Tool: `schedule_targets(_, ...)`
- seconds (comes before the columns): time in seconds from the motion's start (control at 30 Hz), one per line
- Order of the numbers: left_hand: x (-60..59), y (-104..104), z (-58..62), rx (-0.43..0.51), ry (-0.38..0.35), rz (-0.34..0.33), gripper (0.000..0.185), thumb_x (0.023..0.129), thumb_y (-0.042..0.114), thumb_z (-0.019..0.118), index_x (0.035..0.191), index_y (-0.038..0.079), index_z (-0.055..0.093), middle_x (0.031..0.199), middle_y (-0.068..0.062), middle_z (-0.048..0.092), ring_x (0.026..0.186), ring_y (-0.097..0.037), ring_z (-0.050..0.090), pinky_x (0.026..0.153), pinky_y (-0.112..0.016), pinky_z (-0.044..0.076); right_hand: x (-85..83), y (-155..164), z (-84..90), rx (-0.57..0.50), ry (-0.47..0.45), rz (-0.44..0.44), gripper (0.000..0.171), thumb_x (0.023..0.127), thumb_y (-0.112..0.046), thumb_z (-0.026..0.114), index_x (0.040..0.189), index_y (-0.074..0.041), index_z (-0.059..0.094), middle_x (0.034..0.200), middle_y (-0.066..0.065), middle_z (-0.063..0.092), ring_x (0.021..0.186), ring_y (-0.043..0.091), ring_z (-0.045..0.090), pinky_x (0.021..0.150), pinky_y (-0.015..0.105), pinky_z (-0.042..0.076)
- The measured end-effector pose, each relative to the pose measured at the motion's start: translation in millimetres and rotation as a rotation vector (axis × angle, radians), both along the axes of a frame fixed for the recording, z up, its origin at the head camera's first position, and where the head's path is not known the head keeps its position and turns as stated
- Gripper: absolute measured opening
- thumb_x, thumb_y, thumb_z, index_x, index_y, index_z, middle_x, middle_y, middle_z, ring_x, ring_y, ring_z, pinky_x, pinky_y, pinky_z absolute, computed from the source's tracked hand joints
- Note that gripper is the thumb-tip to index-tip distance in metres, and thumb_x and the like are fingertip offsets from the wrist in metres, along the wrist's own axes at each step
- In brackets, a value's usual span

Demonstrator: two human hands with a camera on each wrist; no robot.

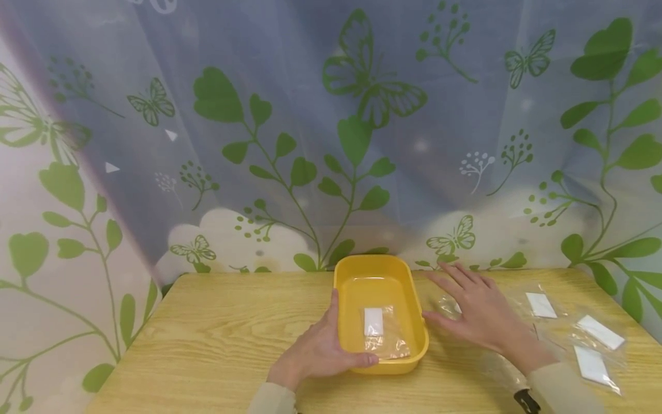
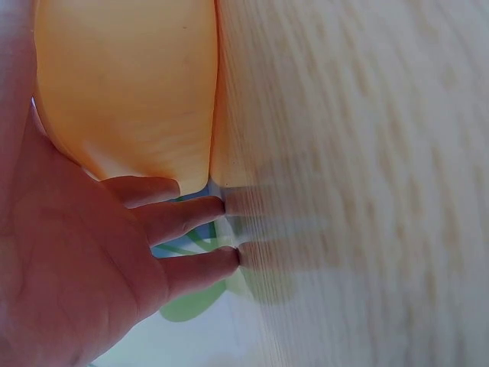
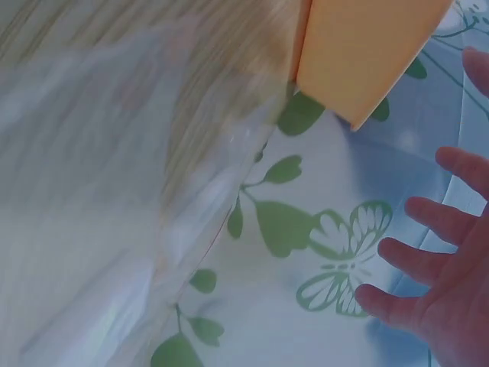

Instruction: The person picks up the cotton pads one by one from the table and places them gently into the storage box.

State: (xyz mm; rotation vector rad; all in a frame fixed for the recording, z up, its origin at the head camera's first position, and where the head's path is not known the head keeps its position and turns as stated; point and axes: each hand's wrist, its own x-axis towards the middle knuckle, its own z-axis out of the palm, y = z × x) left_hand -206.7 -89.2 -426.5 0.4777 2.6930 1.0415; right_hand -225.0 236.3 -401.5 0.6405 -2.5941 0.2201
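The left hand [image 1: 318, 351] holds the near left corner of a yellow tray [image 1: 414, 305] that stands on the wooden table [image 1: 207, 333]. Its thumb lies up along the tray's left wall and its fingers curl under the near rim; in the left wrist view the palm lies against the tray's outer side [image 2: 130, 84] with the fingers [image 2: 191, 218] reaching toward the table top. Inside the tray, just right of this hand's thumb, lies a clear plastic bag [image 1: 385, 333] with a white pad [image 1: 373, 321] in it.

The right hand [image 1: 478, 313] is just right of the tray, fingers straight and spread, palm down over the table. It grips nothing. Under its fingers, between hand and tray, lies another clear bag [image 1: 447, 305]; whether the hand touches it I cannot tell. The right wrist view shows the spread fingers [image 3: 428, 260] with the tray's corner [image 3: 367, 53] beyond them.

Further right of the right hand, well apart from the tray, three more bagged white pads [image 1: 595, 339] lie on the table. Behind the table hangs a curtain [image 1: 331, 115] printed with green leaves and butterflies
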Motion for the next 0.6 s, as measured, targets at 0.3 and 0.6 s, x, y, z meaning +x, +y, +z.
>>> schedule_targets(0.3, 0.4, 0, 0.1, -0.009, -0.005, -0.004, 0.145, 0.069, 0.076, 0.078, 0.164, 0.02, -0.017, 0.17, -0.017, 0.021, 0.144, -0.048, 0.044, 0.112, -0.066, 0.041, 2.9, 21, -2.8, 0.028, -0.009, -0.053, 0.073, 0.087, -0.062, 0.071, 0.146, -0.022, 0.057, 0.152, 0.017, 0.053, 0.135, 0.049, 0.051, 0.097, 0.073, 0.046)
schedule_targets(0.6, -0.7, 0, -0.5, -0.013, -0.006, -0.006, 0.145, 0.07, 0.077, 0.078, 0.164, 0.021, -0.018, 0.17, -0.016, 0.022, 0.143, -0.048, 0.045, 0.112, -0.065, 0.042, -1.1, 37, -12.5, 0.058, 0.027, -0.067, 0.073, 0.085, -0.061, 0.072, 0.144, -0.019, 0.058, 0.15, 0.017, 0.055, 0.13, 0.049, 0.055, 0.094, 0.07, 0.05)
